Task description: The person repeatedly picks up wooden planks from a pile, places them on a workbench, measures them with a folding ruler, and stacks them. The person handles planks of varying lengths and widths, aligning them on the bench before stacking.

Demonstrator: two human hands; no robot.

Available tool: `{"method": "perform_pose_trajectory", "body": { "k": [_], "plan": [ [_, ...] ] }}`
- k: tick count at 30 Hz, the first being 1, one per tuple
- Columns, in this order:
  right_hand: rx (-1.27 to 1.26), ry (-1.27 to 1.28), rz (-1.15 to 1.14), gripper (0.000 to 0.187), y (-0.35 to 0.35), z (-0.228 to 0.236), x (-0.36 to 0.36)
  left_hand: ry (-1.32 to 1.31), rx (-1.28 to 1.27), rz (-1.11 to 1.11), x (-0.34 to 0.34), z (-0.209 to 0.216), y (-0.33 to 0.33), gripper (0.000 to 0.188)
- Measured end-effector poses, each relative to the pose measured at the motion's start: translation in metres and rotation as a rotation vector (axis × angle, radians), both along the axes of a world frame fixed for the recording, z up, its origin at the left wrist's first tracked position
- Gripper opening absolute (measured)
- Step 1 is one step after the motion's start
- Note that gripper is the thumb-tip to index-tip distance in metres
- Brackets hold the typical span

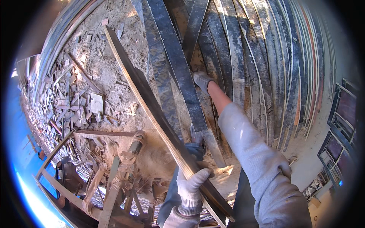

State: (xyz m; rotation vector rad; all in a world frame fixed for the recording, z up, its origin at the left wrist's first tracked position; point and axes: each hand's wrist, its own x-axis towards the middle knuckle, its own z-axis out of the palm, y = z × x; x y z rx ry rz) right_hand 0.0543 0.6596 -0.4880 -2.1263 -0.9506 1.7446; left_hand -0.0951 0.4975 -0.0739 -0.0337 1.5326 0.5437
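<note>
My left hand (190, 184), in a pale knitted glove with the thumb on top, is closed around a long wooden board (157, 125). This board has a pale edge and dark faces and slants from the upper left down past my legs. My right arm, in a grey sleeve, stretches forward into a pile of long dark boards. At its end my gloved right hand (202, 80) is curled at the edge of a dark board (175, 62) that lies diagonally across others. Its fingertips are partly hidden.
Many dark strips (262, 76) lie side by side ahead and to the right. Wood scraps (76, 108) cover the sandy ground at left. A rough wooden frame (110, 190) stands at lower left. Dark metal-framed racks (342, 125) are at far right.
</note>
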Motion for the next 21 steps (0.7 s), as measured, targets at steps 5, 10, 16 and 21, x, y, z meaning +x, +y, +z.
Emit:
{"method": "perform_pose_trajectory", "body": {
  "k": [5,10,16,21],
  "plan": [
    [-0.214,-0.313,-0.033,0.029,-0.005,0.048,-0.034,0.062,0.029,-0.045,0.001,0.005,0.008,0.069],
    [0.102,-0.584,0.256,0.055,0.026,0.082,-0.009,-0.004,0.017,0.001,0.002,0.008,0.017,0.069],
    [0.654,-1.013,1.033,0.048,0.088,0.039,0.001,-0.005,-0.027,-0.068,-0.008,0.010,0.024,0.067],
    [0.529,-0.992,1.467,0.044,0.106,0.032,-0.004,0.053,0.036,-0.070,-0.012,0.006,0.017,0.070]
  ]
}}
